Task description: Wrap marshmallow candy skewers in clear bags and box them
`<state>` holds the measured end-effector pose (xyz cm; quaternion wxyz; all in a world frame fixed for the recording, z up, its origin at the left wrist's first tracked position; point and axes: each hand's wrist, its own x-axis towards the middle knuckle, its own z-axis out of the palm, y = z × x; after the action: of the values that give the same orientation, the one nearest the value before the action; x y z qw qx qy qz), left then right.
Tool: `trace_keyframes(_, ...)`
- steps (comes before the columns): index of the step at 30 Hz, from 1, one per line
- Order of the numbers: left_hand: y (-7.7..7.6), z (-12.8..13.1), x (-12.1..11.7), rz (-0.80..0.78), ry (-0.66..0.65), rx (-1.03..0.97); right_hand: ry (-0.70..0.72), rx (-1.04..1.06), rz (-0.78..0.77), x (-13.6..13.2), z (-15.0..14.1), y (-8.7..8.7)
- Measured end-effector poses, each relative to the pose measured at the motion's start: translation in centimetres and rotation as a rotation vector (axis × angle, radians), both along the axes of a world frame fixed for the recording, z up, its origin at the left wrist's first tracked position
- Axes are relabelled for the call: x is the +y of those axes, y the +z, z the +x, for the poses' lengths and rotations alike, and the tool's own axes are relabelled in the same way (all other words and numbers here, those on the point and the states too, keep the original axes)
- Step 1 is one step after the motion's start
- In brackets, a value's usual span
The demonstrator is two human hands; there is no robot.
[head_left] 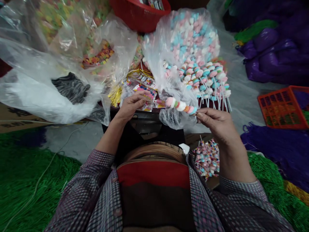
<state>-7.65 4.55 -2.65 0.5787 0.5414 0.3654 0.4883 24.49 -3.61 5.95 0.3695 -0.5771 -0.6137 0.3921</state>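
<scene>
My right hand [215, 122] pinches the stick end of a marshmallow skewer [181, 106] of pink, white and blue pieces, held level and pointing left. My left hand [132, 104] has its fingers closed on a clear printed wrapper [147, 93] that lies over a black machine [145, 127] in front of me. The skewer's tip nearly reaches the wrapper. Just behind lies a pile of several more marshmallow skewers [208, 77] spilling from a clear bag [188, 38].
Large clear plastic bags [48, 64] of coloured sweets stand at the left, with gold twist ties [116, 95] between them. A red basket [138, 14] is at the back, an orange crate [283, 106] at the right, wrapped lollipops [207, 158] by my right forearm. Green and purple tinsel lies around.
</scene>
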Motion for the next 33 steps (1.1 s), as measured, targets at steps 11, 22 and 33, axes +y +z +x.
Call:
trace_keyframes(11,-0.1,2.2,-1.1,-0.032,0.028,-0.012,-0.061,0.155,0.108,1.1,-4.1,-1.2)
trace_keyframes(22,-0.2,2.8,-2.1,0.125,0.074,0.127,0.171,0.189,-0.163,2.1,-7.4,-1.9)
trace_keyframes(33,-0.3,3.1,-2.4,0.040,0.099,0.090,0.268,0.361,-0.320,1.5,-7.2,-1.5)
